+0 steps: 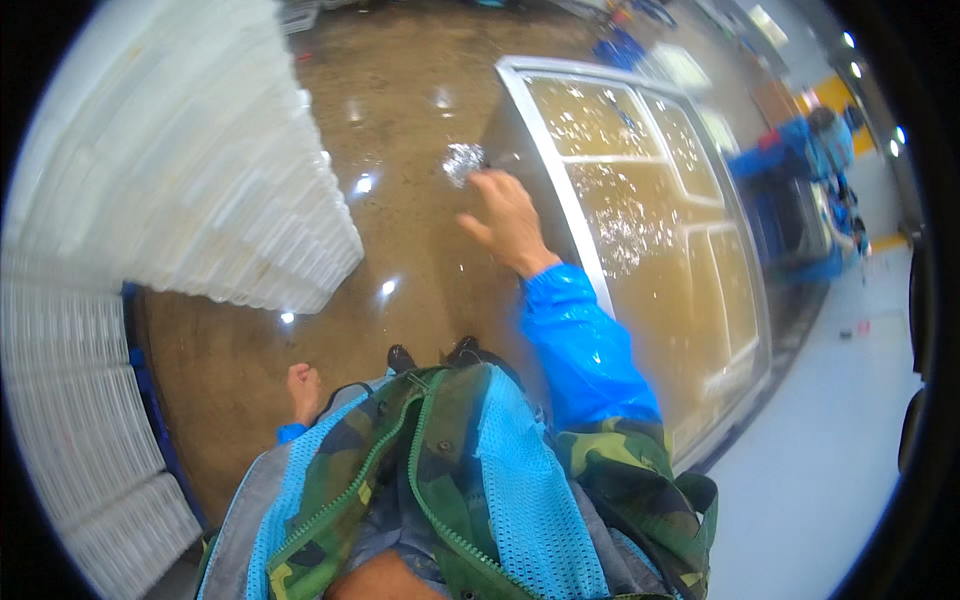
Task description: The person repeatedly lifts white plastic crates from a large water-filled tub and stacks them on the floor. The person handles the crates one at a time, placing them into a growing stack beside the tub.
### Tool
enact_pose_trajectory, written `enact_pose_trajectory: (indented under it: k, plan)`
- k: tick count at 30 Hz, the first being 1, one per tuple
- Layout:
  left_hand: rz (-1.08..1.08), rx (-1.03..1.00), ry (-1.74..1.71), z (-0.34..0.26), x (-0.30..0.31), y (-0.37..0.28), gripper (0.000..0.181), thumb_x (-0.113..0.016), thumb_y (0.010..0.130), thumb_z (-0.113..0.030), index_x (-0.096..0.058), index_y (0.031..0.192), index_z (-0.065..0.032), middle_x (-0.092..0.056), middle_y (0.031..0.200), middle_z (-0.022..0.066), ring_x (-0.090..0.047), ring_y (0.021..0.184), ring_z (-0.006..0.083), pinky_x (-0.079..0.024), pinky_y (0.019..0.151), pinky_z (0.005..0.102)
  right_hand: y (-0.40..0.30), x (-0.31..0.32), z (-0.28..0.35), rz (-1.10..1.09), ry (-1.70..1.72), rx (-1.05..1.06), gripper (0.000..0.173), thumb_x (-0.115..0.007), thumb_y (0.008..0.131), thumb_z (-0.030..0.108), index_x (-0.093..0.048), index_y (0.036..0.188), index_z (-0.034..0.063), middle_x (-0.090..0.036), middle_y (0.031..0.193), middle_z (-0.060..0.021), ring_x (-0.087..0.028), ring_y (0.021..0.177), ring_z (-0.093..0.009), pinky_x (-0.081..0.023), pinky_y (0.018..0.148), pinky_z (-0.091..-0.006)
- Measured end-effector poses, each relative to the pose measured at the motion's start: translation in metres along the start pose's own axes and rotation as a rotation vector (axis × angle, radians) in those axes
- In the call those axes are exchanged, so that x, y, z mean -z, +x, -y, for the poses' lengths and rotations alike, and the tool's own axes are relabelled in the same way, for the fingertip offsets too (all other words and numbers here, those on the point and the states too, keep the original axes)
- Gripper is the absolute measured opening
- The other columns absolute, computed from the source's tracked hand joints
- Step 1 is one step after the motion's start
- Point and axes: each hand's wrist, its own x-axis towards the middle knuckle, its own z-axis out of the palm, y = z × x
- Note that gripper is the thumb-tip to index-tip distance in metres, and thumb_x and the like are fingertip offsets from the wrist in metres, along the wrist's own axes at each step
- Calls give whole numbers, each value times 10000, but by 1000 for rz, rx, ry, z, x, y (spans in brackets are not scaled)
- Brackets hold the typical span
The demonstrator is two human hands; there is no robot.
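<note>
My right hand point(510, 221), in a blue waterproof sleeve cover point(589, 345), is held out over the wet floor beside a large rectangular tank point(559, 187). Its fingers are loosely bent with the thumb apart, and nothing is seen in it. Just beyond the fingertips is a bright, glittering patch point(463, 163), which looks like splashing water. Brownish water point(637, 285) fills the tank, and pale frame bars point(615, 159) show at its surface. Low at my left side, my left hand point(304, 390) hangs with curled fingers and no visible object.
Tall stacks of white plastic trays point(225, 172) rise on the left, with more stacked trays point(82, 397) nearer me. My dark boots point(401, 358) stand on the wet brown floor point(390, 225). Beyond the tank, a blurred person in blue point(814, 146) is beside other equipment.
</note>
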Motion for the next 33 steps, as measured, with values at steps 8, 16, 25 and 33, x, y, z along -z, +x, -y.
enact_pose_trajectory:
  k: [8, 16, 25, 33]
  plan:
    - [199, -50, 199, -71, -16, 86, 242, -596, 868, -94, -520, 1080, -5, -579, 813, 66, -551, 599, 111, -437, 477, 254, -344, 46, -92, 35, -206, -1070, 475, -758, 753, 243, -603, 1141, 19, -614, 1129, -194, -563, 1091, -365, -456, 930, -446]
    - [454, 127, 368, -25, -76, 115, 275, -656, 834, -129, -547, 1050, 0, -609, 780, 70, -580, 634, 129, -465, 525, 282, -549, 121, -169, 181, -295, -1538, 475, -746, 781, 249, -586, 1195, 80, -576, 1228, -144, -514, 1182, -340, -429, 975, -468]
    - [599, -301, 673, -101, -163, -3, 186, -646, 820, -118, -576, 972, -38, -569, 756, 23, -520, 644, 110, -443, 590, 267, -638, 173, -351, 348, -535, -1479, 463, -718, 794, 213, -559, 1192, 37, -551, 1241, -144, -493, 1187, -323, -414, 968, -484]
    - [510, -118, 998, -174, -226, -87, 203, -614, 815, -127, -553, 985, -32, -564, 769, 39, -531, 646, 108, -435, 560, 264, -695, 188, -486, 641, -776, -1303, 211, -617, 826, 143, -660, 1028, 100, -633, 1107, -85, -561, 1099, -262, -390, 933, -455]
